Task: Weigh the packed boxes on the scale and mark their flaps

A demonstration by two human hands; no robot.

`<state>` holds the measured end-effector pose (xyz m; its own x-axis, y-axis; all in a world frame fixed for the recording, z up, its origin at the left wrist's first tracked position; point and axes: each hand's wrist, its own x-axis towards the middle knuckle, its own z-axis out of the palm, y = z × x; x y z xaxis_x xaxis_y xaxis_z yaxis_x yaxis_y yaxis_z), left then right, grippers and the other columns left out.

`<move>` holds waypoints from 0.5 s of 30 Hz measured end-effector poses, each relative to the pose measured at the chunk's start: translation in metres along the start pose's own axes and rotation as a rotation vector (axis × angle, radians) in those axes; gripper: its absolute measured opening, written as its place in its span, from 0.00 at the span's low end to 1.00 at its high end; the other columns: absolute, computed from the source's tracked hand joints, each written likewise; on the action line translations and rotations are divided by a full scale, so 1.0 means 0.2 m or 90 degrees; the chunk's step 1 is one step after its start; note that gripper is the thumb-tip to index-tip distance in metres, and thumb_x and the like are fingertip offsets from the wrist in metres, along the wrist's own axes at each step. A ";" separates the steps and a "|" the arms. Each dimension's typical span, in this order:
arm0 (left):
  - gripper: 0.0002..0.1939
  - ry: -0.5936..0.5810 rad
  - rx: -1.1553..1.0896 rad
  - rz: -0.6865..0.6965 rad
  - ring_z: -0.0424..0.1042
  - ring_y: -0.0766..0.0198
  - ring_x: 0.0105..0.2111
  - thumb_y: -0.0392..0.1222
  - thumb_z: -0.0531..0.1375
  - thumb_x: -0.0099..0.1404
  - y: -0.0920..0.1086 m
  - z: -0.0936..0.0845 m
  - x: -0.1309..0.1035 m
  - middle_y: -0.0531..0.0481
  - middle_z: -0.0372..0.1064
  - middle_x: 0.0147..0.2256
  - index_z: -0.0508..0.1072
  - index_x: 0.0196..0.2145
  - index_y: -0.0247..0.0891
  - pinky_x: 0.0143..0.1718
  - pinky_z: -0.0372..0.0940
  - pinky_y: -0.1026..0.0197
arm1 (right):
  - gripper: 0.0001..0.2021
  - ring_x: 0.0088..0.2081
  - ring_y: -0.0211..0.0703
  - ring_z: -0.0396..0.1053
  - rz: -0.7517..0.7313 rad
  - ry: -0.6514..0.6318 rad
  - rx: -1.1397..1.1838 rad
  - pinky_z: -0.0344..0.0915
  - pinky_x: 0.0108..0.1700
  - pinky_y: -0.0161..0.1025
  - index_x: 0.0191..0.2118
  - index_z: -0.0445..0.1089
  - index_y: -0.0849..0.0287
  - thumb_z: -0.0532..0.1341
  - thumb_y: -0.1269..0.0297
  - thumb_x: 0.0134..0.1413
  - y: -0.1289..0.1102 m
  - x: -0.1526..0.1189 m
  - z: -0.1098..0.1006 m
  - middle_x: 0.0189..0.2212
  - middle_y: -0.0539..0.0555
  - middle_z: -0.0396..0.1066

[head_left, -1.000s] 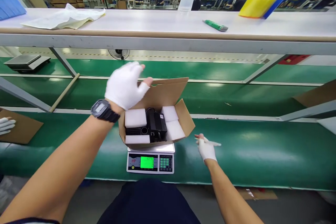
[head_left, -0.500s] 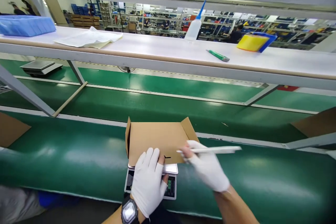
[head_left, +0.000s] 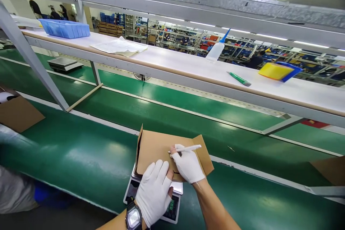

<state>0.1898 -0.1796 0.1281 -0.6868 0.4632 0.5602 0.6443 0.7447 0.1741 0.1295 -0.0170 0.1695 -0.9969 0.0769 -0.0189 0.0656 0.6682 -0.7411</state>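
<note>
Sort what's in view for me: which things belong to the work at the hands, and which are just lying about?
In use:
- cardboard box, left hand flat on its lid
- white pen, in the right hand
- digital scale, under the box

Apparently just lying about:
- blue plastic bin
- squeeze bottle
- green utility knife
- second scale

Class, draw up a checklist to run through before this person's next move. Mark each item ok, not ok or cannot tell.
1. Left hand on the cardboard box lid: ok, its fingers lie along the near part.
2. White pen gripped in the right hand: ok.
3. White pen touching the cardboard box lid: cannot tell, the tip is too small.
4. Right side flap tucked in: not ok, it juts outward.
5. Reading on the digital scale legible: not ok, no figures show past the left hand.
</note>
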 end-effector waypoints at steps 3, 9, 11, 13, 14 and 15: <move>0.24 0.012 0.003 0.004 0.62 0.50 0.56 0.44 0.57 0.64 0.00 0.00 0.00 0.44 0.67 0.56 0.67 0.57 0.35 0.58 0.56 0.50 | 0.18 0.33 0.49 0.71 -0.004 -0.006 0.004 0.61 0.38 0.42 0.26 0.65 0.53 0.50 0.48 0.58 -0.01 0.00 -0.01 0.27 0.52 0.74; 0.23 0.030 0.007 0.015 0.61 0.51 0.57 0.44 0.58 0.64 0.00 0.00 -0.01 0.44 0.66 0.57 0.68 0.56 0.35 0.60 0.52 0.51 | 0.19 0.34 0.50 0.71 0.033 0.013 0.006 0.60 0.38 0.42 0.27 0.66 0.53 0.49 0.46 0.57 -0.04 -0.01 -0.02 0.28 0.52 0.75; 0.23 0.027 0.005 0.018 0.61 0.50 0.57 0.44 0.58 0.64 0.00 0.01 -0.01 0.44 0.66 0.57 0.68 0.56 0.35 0.60 0.51 0.50 | 0.19 0.34 0.50 0.71 0.037 0.010 -0.006 0.59 0.38 0.42 0.27 0.65 0.53 0.49 0.46 0.57 -0.04 -0.01 -0.02 0.27 0.51 0.75; 0.23 0.028 0.003 0.020 0.61 0.50 0.57 0.44 0.58 0.64 -0.01 0.01 -0.01 0.43 0.66 0.56 0.68 0.55 0.35 0.61 0.51 0.50 | 0.19 0.34 0.50 0.71 0.036 0.007 -0.010 0.59 0.39 0.42 0.26 0.65 0.53 0.49 0.46 0.56 -0.04 -0.01 -0.02 0.27 0.51 0.74; 0.23 0.029 0.004 0.021 0.61 0.50 0.57 0.44 0.58 0.64 -0.01 0.01 -0.01 0.43 0.66 0.56 0.68 0.55 0.35 0.61 0.50 0.50 | 0.19 0.34 0.50 0.71 0.036 0.009 -0.009 0.59 0.39 0.42 0.26 0.65 0.53 0.49 0.46 0.56 -0.04 -0.01 -0.02 0.27 0.51 0.74; 0.23 0.031 0.004 0.022 0.61 0.50 0.56 0.44 0.58 0.64 -0.01 0.01 -0.01 0.43 0.66 0.56 0.68 0.55 0.35 0.61 0.50 0.50 | 0.19 0.34 0.50 0.71 0.039 0.014 -0.007 0.60 0.38 0.42 0.26 0.66 0.53 0.49 0.46 0.56 -0.03 -0.01 -0.02 0.26 0.51 0.74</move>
<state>0.1896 -0.1803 0.1248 -0.6469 0.4646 0.6048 0.6648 0.7320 0.1488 0.1304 -0.0192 0.1768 -0.9896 0.1349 -0.0495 0.1278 0.6697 -0.7315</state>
